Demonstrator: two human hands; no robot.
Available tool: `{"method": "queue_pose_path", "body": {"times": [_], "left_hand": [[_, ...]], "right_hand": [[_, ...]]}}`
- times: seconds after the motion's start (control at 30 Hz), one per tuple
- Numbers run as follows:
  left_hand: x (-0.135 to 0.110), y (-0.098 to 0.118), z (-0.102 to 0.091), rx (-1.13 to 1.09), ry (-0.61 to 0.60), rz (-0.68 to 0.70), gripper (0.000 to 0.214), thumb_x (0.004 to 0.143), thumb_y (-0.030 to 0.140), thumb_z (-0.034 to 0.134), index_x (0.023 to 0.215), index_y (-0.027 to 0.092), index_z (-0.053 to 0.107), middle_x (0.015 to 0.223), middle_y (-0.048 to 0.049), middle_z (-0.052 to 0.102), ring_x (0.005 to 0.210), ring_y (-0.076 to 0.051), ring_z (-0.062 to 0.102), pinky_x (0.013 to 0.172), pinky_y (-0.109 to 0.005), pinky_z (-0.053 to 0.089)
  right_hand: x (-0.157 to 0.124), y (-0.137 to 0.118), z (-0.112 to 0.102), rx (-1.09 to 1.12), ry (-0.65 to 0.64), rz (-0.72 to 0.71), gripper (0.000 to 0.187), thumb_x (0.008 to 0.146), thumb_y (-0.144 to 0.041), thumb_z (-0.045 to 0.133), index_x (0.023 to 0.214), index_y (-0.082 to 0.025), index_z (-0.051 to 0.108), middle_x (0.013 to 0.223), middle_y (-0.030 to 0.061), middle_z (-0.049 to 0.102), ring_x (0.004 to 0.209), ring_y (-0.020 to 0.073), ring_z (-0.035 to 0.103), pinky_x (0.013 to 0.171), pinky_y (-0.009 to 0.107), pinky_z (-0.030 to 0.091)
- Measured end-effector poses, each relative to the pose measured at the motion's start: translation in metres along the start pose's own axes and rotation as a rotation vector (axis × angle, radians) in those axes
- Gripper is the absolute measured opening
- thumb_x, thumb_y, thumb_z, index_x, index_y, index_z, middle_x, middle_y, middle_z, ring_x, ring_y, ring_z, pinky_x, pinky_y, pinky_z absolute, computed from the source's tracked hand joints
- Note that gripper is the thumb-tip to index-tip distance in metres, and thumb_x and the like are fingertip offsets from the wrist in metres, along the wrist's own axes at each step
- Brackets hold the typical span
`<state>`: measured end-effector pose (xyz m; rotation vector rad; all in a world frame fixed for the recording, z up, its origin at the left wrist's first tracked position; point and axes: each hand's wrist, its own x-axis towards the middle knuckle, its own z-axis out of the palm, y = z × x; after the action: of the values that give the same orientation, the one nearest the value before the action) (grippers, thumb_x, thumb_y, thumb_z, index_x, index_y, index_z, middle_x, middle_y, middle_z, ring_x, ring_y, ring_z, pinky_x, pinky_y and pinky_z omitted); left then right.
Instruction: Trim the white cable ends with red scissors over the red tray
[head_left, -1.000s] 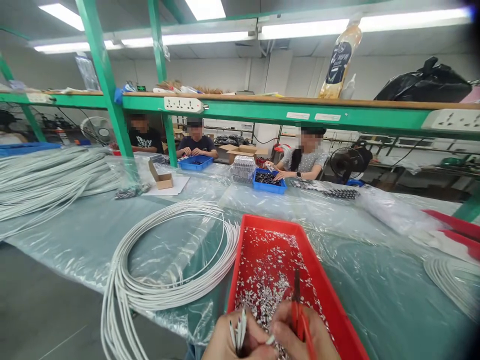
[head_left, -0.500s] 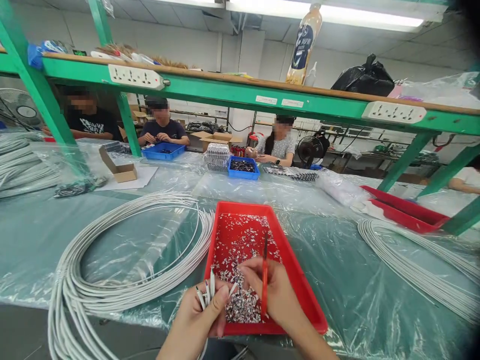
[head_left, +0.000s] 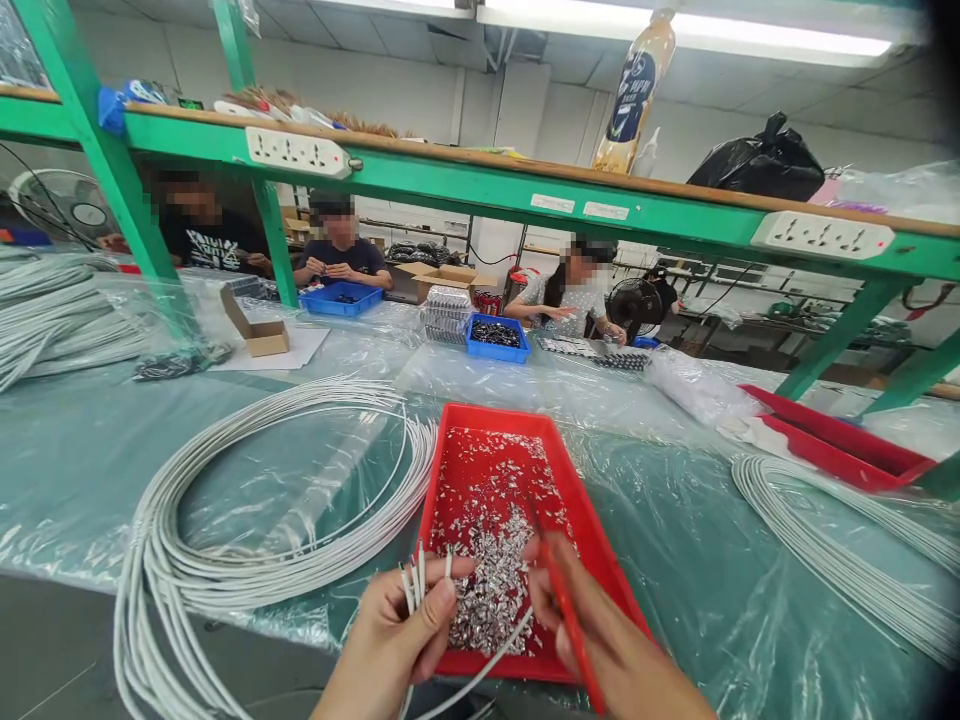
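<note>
1. The left hand [head_left: 397,625], its grip closed, pinches several white cables [head_left: 417,582] whose ends point upward; one stands apart from the others, beside the thumb.
2. The right hand [head_left: 589,610] has its grip wrapped round a red-handled tool [head_left: 568,620], tilted with its dark tip toward the tray.
3. A loose white cable [head_left: 499,655] curves up to the right hand's fingers; blur there means I cannot tell whether they pinch it.
4. The red tray [head_left: 495,418] lies on the plastic-covered surface [head_left: 675,560], silvery scraps [head_left: 491,580] heaped toward its near end.
5. Left of the tray, a large coil of white cable [head_left: 240,588] partly hangs over the edge; another coil [head_left: 814,545] lies well to the right.
6. Across the surface, three co-workers sit, with a blue bin [head_left: 499,352] of dark parts before one.
</note>
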<state>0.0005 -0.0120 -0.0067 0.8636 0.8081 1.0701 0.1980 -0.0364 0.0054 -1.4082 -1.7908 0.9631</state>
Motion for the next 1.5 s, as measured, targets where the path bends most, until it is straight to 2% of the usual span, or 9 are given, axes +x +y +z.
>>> {"method": "queue_pose_path", "body": {"times": [0.2,0.47,0.63,0.9,1.07,1.17,1.27,1.37,1.5], "left_hand": [[-0.001,0.002,0.001,0.11,0.136,0.11,0.042,0.057,0.05,0.075,0.074,0.012,0.064,0.041,0.0083,0.035,0.039,-0.002,0.023,0.042,-0.016,0.015],[0.006,-0.003,-0.012,0.297,-0.006,0.181,0.022,0.067,0.035,0.071,0.071,0.014,0.067,0.064,-0.0004,0.055,0.057,-0.009,0.048,0.054,-0.018,0.038],[0.0,0.001,-0.002,0.237,0.077,0.14,0.038,0.066,0.048,0.069,0.066,0.011,0.06,0.042,0.0057,0.043,0.036,-0.002,0.034,0.04,-0.015,0.024],[-0.006,0.016,-0.005,-0.149,-0.301,-0.248,0.036,0.069,0.046,0.069,0.065,0.014,0.052,0.041,0.0097,0.036,0.025,0.003,0.017,0.029,-0.013,0.006],[-0.01,0.023,0.0,-0.111,-0.31,-0.213,0.036,0.071,0.048,0.066,0.07,0.013,0.056,0.042,0.0098,0.034,0.026,0.004,0.017,0.029,-0.011,0.007],[-0.014,0.025,0.004,0.023,-0.211,-0.136,0.043,0.069,0.056,0.063,0.07,0.013,0.057,0.041,0.0088,0.036,0.027,0.004,0.018,0.03,-0.01,0.009],[-0.015,0.026,0.006,0.104,-0.126,-0.071,0.047,0.067,0.059,0.062,0.069,0.013,0.056,0.042,0.0081,0.038,0.027,0.003,0.019,0.031,-0.012,0.009],[-0.013,0.024,0.006,0.161,-0.067,-0.001,0.046,0.07,0.059,0.06,0.072,0.013,0.056,0.041,0.0083,0.038,0.028,0.003,0.02,0.032,-0.013,0.01],[-0.012,0.019,0.009,0.228,-0.097,-0.036,0.051,0.065,0.063,0.06,0.074,0.013,0.056,0.04,0.0079,0.039,0.028,0.001,0.022,0.031,-0.014,0.011]], "right_hand": [[-0.008,-0.038,-0.005,-0.258,-0.284,0.092,0.065,0.075,-0.056,0.045,0.12,-0.01,0.051,0.09,0.0203,0.061,0.083,0.0351,0.057,0.073,0.055,0.046],[-0.01,-0.038,-0.006,-0.38,-0.277,0.002,0.047,0.079,-0.034,0.04,0.116,-0.007,0.052,0.1,0.0224,0.06,0.091,0.0356,0.058,0.075,0.054,0.047],[-0.009,-0.036,-0.009,-0.381,-0.28,0.001,0.044,0.08,-0.031,0.04,0.117,-0.01,0.051,0.098,0.0178,0.061,0.089,0.0316,0.057,0.075,0.051,0.048],[-0.008,-0.038,-0.014,-0.365,-0.314,0.004,0.045,0.081,-0.031,0.04,0.12,-0.012,0.051,0.096,0.0165,0.059,0.09,0.0299,0.056,0.075,0.048,0.047],[-0.009,-0.024,-0.011,-0.144,-0.308,0.078,0.038,0.078,-0.03,0.054,0.115,-0.025,0.054,0.098,0.0087,0.057,0.088,0.0232,0.056,0.077,0.04,0.045],[-0.004,-0.022,-0.004,0.043,-0.304,0.134,0.022,0.074,-0.028,0.06,0.094,-0.019,0.061,0.082,0.002,0.054,0.073,0.0156,0.051,0.067,0.028,0.042],[0.002,-0.026,0.0,-0.013,-0.289,0.162,0.016,0.071,-0.03,0.061,0.074,-0.016,0.055,0.065,-0.0026,0.042,0.06,0.0112,0.038,0.053,0.023,0.033],[0.006,-0.026,0.0,-0.095,-0.211,0.19,0.021,0.069,-0.033,0.063,0.077,-0.015,0.058,0.068,-0.0005,0.042,0.06,0.0121,0.038,0.054,0.025,0.033],[0.012,-0.026,0.007,0.291,-0.051,0.101,0.04,0.073,-0.045,0.062,0.096,-0.014,0.056,0.063,-0.0034,0.041,0.048,0.0086,0.035,0.046,0.022,0.03]]}}
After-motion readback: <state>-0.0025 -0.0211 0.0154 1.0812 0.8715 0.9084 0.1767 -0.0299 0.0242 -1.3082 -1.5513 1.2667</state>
